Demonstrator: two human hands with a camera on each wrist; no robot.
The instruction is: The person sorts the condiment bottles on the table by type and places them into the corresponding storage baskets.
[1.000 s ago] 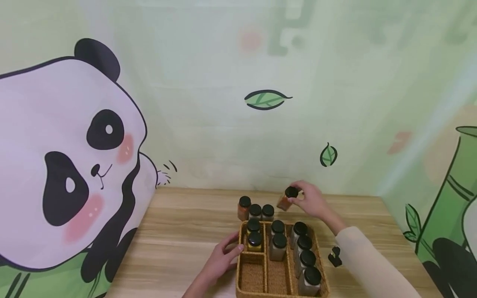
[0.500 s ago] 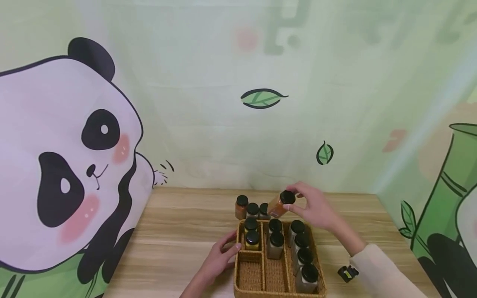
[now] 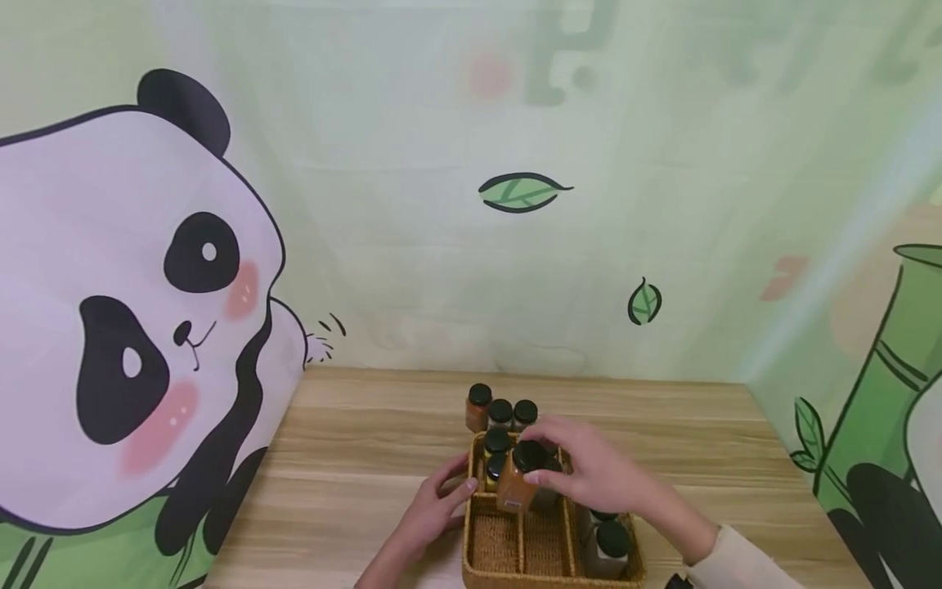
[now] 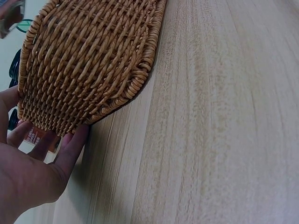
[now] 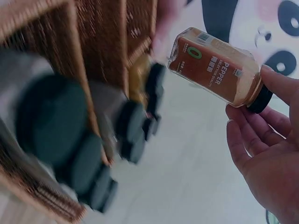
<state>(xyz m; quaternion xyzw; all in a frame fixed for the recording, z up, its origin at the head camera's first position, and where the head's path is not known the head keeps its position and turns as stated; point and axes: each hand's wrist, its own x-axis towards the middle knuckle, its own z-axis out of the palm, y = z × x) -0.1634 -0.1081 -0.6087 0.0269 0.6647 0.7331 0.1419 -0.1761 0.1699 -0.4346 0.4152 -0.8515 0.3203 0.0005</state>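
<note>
My right hand point(image 3: 589, 466) grips a clear spice jar point(image 3: 517, 488) by its black lid. The jar holds orange-brown powder, and in the right wrist view its label reads PEPPER. It is tilted above the divided woven basket point(image 3: 552, 582), over the front left and middle compartments. My left hand point(image 3: 434, 503) touches the basket's left outer side with fingers extended and the thumb near the rim. Spice jars with yellow contents point(image 3: 495, 468) stand in the back left compartment. Jars point(image 3: 612, 540) with pale contents line the right one, partly hidden by my right hand.
Behind the basket stand an orange-red jar point(image 3: 478, 409) and two greyish jars point(image 3: 500, 413). A small black object point(image 3: 677, 582) lies right of the basket at the frame's bottom edge. A panda-printed cloth point(image 3: 412, 270) backs the wooden table point(image 3: 353, 458).
My right hand has brought the spice jar from the table's back right, leftward and toward me, to above the basket. My left hand stays at the basket's left side.
</note>
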